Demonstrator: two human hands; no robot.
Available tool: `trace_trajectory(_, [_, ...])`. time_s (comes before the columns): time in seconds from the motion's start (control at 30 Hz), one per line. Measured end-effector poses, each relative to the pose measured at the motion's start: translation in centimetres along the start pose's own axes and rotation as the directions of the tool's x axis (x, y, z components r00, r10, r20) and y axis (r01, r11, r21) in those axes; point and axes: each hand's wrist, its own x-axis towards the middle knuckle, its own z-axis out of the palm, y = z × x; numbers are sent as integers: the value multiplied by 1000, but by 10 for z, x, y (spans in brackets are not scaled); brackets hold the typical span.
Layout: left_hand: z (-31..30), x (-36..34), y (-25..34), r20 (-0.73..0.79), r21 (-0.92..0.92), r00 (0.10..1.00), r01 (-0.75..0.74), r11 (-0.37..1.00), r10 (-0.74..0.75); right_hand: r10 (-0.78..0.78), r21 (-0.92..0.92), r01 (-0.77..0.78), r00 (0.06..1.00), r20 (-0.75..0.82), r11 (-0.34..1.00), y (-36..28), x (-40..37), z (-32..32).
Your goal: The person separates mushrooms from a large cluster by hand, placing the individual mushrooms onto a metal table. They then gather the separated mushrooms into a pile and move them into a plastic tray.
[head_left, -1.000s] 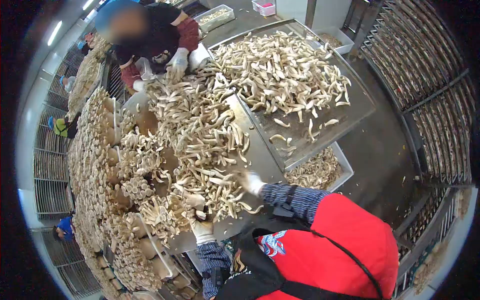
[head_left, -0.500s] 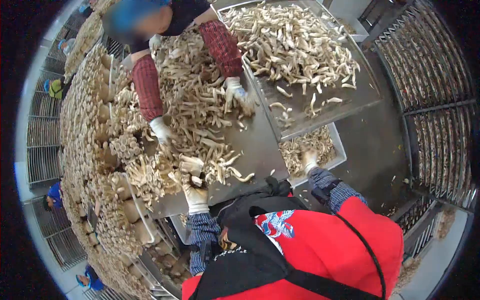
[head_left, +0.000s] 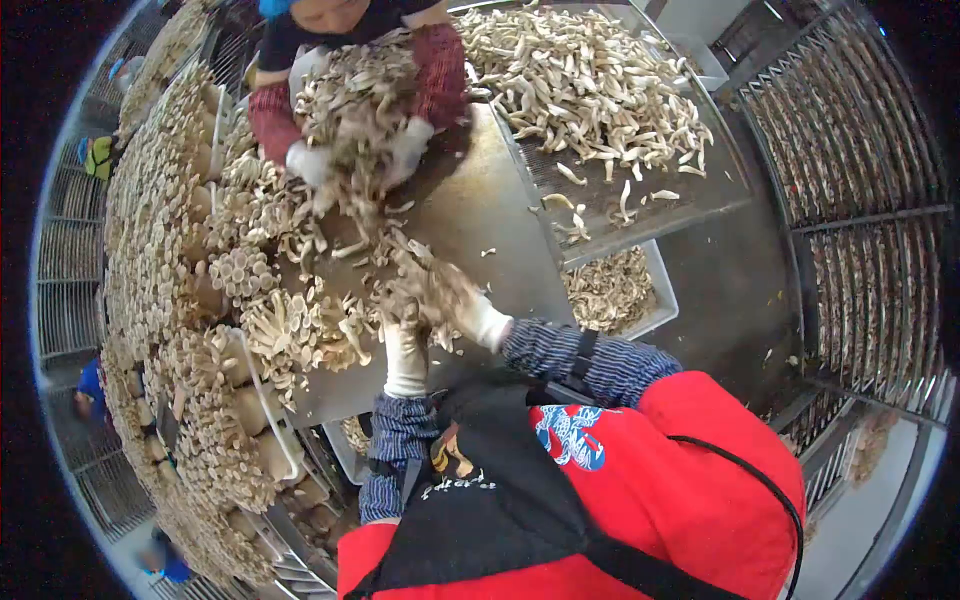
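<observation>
Both my hands wear white gloves with brown-stained fingers and meet at a loose clump of mushrooms (head_left: 400, 285) on the metal table. My left hand (head_left: 405, 335) is at the near side of the clump, its fingers closed round some of the mushrooms. From the right, my right hand (head_left: 462, 303) reaches against the same clump; its fingers are smeared by motion. Just left of my hands lies a cluster of pale long-stemmed mushrooms (head_left: 290, 325). Across the table, a co-worker's gloved hands (head_left: 405, 150) gather a large heap of mushrooms (head_left: 360, 110), blurred by movement.
A tray (head_left: 560, 195) at the upper right bears a big mushroom pile. Below it stands a white bin (head_left: 668, 300) holding small mushroom pieces. Dense mushroom blocks (head_left: 165, 240) line the left side. Loaded racks (head_left: 840, 130) stand at the right, and the metal table (head_left: 480, 215) has scattered bits.
My right hand has left the white bin and come to the mushrooms beside my left hand. The co-worker's hands have pulled a heap back towards their body, baring more table.
</observation>
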Motion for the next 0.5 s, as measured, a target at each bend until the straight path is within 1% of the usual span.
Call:
trace_trajectory(0.03, [-2,1,5,16,-18,999,-50,999,50,151,366,-140,988,-1,920,4,11,11])
trace_trajectory(0.07, [-3,3,12,24,-34,994,-109,993,110,146,369,-146,989,30,918,7,15,21])
trace_trajectory(0.1, [6,5,16,-93,142,941,-312,939,327,112,226,-88,989,-96,970,9,18,31])
trace_trajectory(0.13, [11,6,16,-144,99,925,-341,935,353,53,74,-38,976,-212,997,12,21,40])
trace_trajectory(0.17, [11,8,17,-194,57,905,-376,925,379,-63,-259,27,989,-134,966,-61,30,24])
trace_trajectory(0.2, [-2,20,3,-177,-47,906,-398,916,384,-110,-327,58,984,-141,943,-58,34,24])
trace_trajectory(0.23, [6,19,13,-182,-209,929,-358,910,324,-155,-395,84,976,-152,915,-54,37,25])
trace_trajectory(0.27, [-2,25,8,-200,-316,950,-294,902,240,-109,-328,70,989,-102,942,-59,38,23])
trace_trajectory(0.3, [-15,34,-5,-202,-420,968,-224,879,150,-193,-350,145,976,-105,925,-66,36,24])
trace_trajectory(0.33, [-30,47,-24,-248,-497,968,-164,852,42,-16,-140,0,993,-118,990,-46,31,24])
trace_trajectory(0.37, [-45,56,-34,-152,-639,988,-68,766,-38,155,71,-149,984,-93,986,-25,28,22])
trace_trajectory(0.4, [-42,53,-21,46,-914,995,80,397,-93,108,-109,-129,977,-182,986,-21,30,17])
trace_trajectory(0.43, [-38,49,-9,254,-966,966,251,-54,-50,180,-107,-210,954,-239,972,-17,33,12])
trace_trajectory(0.47, [-40,51,-14,252,-967,967,249,-58,-43,128,-127,-170,950,-283,977,-7,36,8])
trace_trajectory(0.5, [-42,54,-22,29,-895,992,80,440,-122,78,-149,-133,942,-327,980,7,38,6])
